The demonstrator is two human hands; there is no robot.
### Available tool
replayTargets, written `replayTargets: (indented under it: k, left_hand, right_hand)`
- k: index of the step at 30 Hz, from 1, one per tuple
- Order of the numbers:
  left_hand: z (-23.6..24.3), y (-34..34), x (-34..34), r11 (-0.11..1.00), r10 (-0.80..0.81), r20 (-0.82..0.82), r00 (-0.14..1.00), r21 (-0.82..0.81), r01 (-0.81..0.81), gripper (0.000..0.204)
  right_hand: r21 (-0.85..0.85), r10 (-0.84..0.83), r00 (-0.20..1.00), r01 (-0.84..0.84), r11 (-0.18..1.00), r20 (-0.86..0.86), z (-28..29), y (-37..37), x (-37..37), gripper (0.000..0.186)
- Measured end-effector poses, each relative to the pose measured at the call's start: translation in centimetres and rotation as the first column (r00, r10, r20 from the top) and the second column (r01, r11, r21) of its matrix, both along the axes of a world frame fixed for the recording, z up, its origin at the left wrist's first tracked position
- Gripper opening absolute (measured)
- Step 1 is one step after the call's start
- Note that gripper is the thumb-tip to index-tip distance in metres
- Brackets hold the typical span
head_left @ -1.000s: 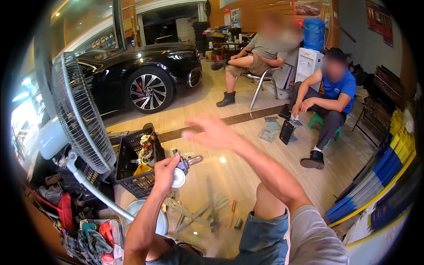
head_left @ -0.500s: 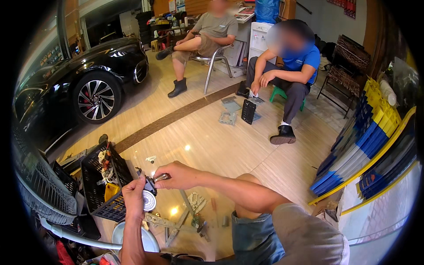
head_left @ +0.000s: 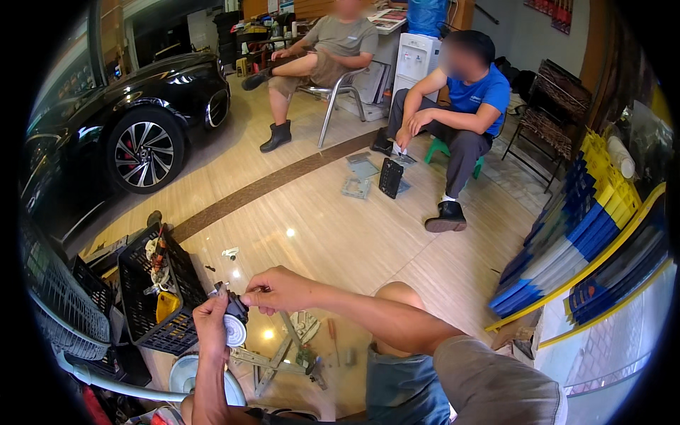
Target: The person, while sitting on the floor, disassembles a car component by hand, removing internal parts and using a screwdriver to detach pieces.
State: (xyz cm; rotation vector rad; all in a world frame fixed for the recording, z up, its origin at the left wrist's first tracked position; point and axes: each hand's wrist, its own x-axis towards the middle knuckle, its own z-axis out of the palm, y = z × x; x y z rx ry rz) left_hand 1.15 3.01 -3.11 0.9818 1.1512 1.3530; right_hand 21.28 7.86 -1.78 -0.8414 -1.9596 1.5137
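My left hand holds a small motor part with a dark body and a round white disc on its front. My right hand is closed on the top end of the same part, fingers pinched around a short metal piece there. Both hands are raised over the wooden floor. Below them lie a metal bracket frame, a screwdriver and small loose pieces.
A black plastic crate with parts stands at left, beside a standing fan with its round base. Two people sit ahead, one on a chair, one on a low stool. A black car is parked far left. Stacked blue and yellow bins line the right.
My right hand came down from the air onto the part held in my left hand. The view swung right and down, so the fan moved to the left edge.
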Motion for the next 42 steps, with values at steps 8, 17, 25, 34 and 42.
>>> replayTargets:
  k: [8, 17, 25, 34, 42]
  left_hand:
    - [0.3, -0.8, -1.4, 0.998, 0.070, -0.033, 0.997, -0.006, -0.070, 0.029]
    - [0.0, -0.4, -3.5, 0.997, 0.065, -0.036, 0.997, 0.034, -0.064, 0.029]
    - [0.1, -0.4, -3.4, 0.998, 0.041, -0.076, 0.996, 0.042, -0.038, 0.030]
    - [0.2, -0.4, -3.3, 0.998, 0.035, -0.045, 0.998, 0.051, -0.032, 0.026]
    - [0.3, -0.4, -3.7, 0.999, 0.014, -0.073, 0.997, 0.043, -0.011, 0.026]
  right_hand:
    - [-0.086, -0.045, 0.996, 0.039, 0.996, -0.073, -0.9, -0.2, -2.3, 0.040]
    - [-0.115, 0.030, 0.989, -0.047, 0.992, -0.145, -1.5, 0.6, -3.3, 0.042]
    - [-0.161, -0.014, 0.996, -0.001, 0.987, -0.089, -1.0, 0.1, -2.9, 0.041]
    - [-0.124, 0.030, 1.000, -0.029, 0.992, 0.004, 0.6, 0.2, -2.0, 0.043]
    - [-0.050, -0.018, 0.966, 0.005, 0.999, -0.256, -1.2, -0.4, -2.3, 0.045]
